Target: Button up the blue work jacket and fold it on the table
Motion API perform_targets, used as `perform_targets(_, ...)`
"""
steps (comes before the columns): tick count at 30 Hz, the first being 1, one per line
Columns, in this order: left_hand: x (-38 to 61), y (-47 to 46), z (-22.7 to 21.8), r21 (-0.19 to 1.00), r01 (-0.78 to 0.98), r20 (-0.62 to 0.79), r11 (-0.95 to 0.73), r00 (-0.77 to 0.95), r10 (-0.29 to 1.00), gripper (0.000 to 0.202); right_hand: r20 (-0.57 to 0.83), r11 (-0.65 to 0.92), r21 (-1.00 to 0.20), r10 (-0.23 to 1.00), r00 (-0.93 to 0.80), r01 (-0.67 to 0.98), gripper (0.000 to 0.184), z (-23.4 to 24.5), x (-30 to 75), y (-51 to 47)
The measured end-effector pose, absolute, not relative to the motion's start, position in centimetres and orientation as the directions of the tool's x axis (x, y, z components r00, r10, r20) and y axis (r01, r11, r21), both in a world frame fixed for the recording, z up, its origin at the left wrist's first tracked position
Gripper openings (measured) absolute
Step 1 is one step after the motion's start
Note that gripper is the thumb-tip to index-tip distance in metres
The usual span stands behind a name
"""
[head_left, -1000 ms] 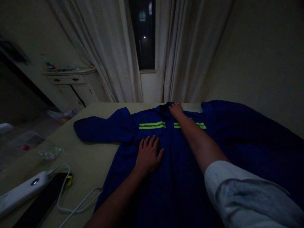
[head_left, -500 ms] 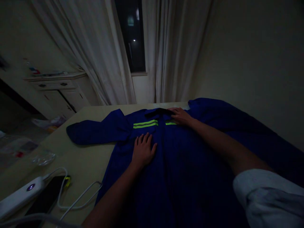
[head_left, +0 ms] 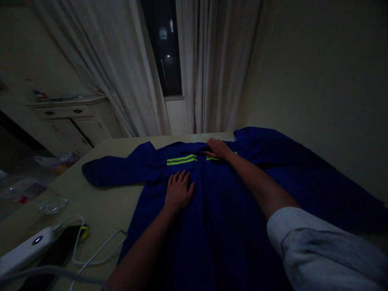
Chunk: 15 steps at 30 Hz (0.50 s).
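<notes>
A dark blue work jacket point(head_left: 224, 218) with yellow-green reflective stripes point(head_left: 182, 160) lies spread face up on a pale table point(head_left: 103, 202), one sleeve point(head_left: 112, 171) stretched out to the left. My left hand point(head_left: 178, 190) lies flat on the jacket's chest just below the left stripe, fingers stretched out. My right hand point(head_left: 217, 148) rests palm down further away, on the right stripe near the collar, fingers extended. Neither hand holds anything.
At the table's near left lie a white power strip point(head_left: 24, 250), a white cable point(head_left: 97, 254), a dark phone point(head_left: 57, 252) and crumpled clear plastic point(head_left: 53, 204). White curtains point(head_left: 133, 72) and a dark window stand behind; a cabinet point(head_left: 72, 119) is at the left.
My right hand slid from the collar down and slightly left onto the right stripe. My left hand stayed flat on the chest. The camera view shifted a little.
</notes>
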<state>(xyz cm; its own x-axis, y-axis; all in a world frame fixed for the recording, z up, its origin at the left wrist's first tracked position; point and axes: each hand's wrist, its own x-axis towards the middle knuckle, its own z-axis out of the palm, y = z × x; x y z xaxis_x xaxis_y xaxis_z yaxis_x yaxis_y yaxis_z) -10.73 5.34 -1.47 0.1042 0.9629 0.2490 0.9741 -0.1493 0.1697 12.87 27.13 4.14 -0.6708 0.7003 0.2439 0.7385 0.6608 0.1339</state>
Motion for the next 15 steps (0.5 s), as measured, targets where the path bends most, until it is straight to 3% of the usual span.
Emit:
perform_targets(2, -10.8, 5.4, -1.5, 0.172, 0.973, 0.239, -0.153, 0.109, 0.965, 0.057, 0.383, 0.598, 0.003, 0.74, -0.553, 0.802, 0.062, 3.8, 11.2, 26.3)
perform_targets(3, -10.8, 5.4, -1.4, 0.173, 0.973, 0.234, -0.154, 0.111, 0.966, 0.057, 0.361, 0.596, -0.067, 0.762, -0.538, 0.8, 0.063, 3.7, 10.2, 25.9)
perform_targets(6, -10.9, 5.3, -1.3, 0.18, 0.972, 0.225, -0.151, 0.109, 0.968, 0.056, 0.113, 0.642, -0.258, 0.762, -0.638, 0.722, 0.061, 3.6, 8.1, 25.4)
perform_targets(8, -10.9, 5.3, -1.2, 0.18, 0.972, 0.223, -0.15, 0.108, 0.969, 0.056, 0.132, 0.595, -0.343, 0.797, -0.59, 0.727, 0.056, 4.1, 9.4, 25.6)
perform_targets(11, -11.0, 5.3, -1.4, 0.17, 0.973, 0.221, -0.154, 0.115, 0.968, 0.057, 0.378, 0.304, -0.403, 0.914, -0.146, 0.863, 0.051, 5.6, 17.1, 26.0)
perform_targets(13, -11.1, 5.5, -1.8, 0.162, 0.974, 0.226, -0.16, 0.122, 0.967, 0.058, 0.462, -0.014, -0.426, 0.856, 0.231, 0.905, 0.053, 6.6, 25.1, 25.2)
perform_targets(15, -11.2, 5.7, -2.3, 0.158, 0.973, 0.234, -0.166, 0.127, 0.964, 0.059, 0.464, -0.321, -0.416, 0.73, 0.502, 0.851, 0.058, 7.2, 33.6, 23.0)
